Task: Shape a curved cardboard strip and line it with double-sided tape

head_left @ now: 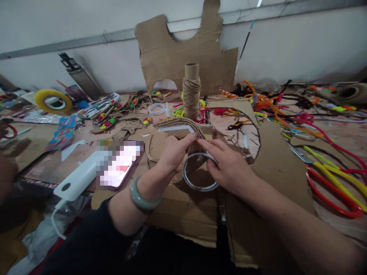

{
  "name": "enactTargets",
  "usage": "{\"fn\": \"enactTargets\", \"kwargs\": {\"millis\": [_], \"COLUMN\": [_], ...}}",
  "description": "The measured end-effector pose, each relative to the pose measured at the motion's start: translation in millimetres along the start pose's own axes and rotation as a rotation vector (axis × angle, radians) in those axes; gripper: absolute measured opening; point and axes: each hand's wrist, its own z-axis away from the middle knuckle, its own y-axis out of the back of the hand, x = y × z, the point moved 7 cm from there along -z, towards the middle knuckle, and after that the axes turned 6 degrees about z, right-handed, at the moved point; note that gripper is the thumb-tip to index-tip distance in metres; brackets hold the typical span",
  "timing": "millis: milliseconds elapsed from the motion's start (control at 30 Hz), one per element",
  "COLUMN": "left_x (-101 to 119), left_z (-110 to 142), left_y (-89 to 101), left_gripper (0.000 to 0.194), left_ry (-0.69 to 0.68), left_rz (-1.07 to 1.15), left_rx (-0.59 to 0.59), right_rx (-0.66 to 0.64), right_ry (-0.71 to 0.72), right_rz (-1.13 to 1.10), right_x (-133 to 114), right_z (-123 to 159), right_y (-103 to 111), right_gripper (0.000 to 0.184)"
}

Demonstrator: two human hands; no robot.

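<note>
My left hand (173, 152), with a pale green bangle (143, 196) at its wrist, is closed at the near end of a curved band of twine cords (179, 121), thumb pressed on top. My right hand (228, 164) meets it there, its fingers closed on a roll of tape (202, 188) whose ring hangs below the fingertips. The fingers partly hide where tape and cords meet. A white strip (172, 128) lies along the inner side of the cords. Under both hands is a sheet of cardboard (186, 206).
Behind my hands stands a twine spool (191, 95) before an upright cardboard cutout (183, 57). A phone (122, 166) and white power strip (77, 175) lie left. Red-handled scissors (332, 194) and coloured cords (286, 110) lie right. Another person's arm (7, 172) is at far left.
</note>
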Motion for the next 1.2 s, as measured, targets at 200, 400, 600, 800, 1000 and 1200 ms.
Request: {"fn": "enactTargets", "kwargs": {"millis": [200, 400, 600, 800, 1000, 1200], "left_x": [11, 12, 7, 9, 11, 13], "left_z": [5, 5, 2, 4, 9, 5], "left_y": [1.9, 3.6, 3.4, 1.4, -9.4, -7.4], "left_gripper": [0.02, 0.024, 0.025, 0.026, 0.024, 0.034], "left_ry": [-0.052, -0.09, -0.087, -0.05, 0.066, 0.072], "left_rz": [-0.16, -0.186, -0.186, -0.14, -0.068, -0.146], "left_rx": [0.096, 0.133, 0.088, 0.097, 0.013, 0.03], "right_rx": [0.059, 0.124, 0.122, 0.106, 0.056, 0.052], "right_ry": [0.03, 0.05, 0.076, 0.091, 0.049, 0.048], "right_rz": [-0.03, -0.015, 0.093, 0.2, 0.206, 0.203], "right_x": [-1, -1, -4, -6, -3, -4], "right_z": [0, 0, 1, 1, 2, 0], "right_y": [0, 5, 5, 2, 1, 0], "right_gripper": [0.05, 0.045, 0.043, 0.043, 0.046, 0.048]}}
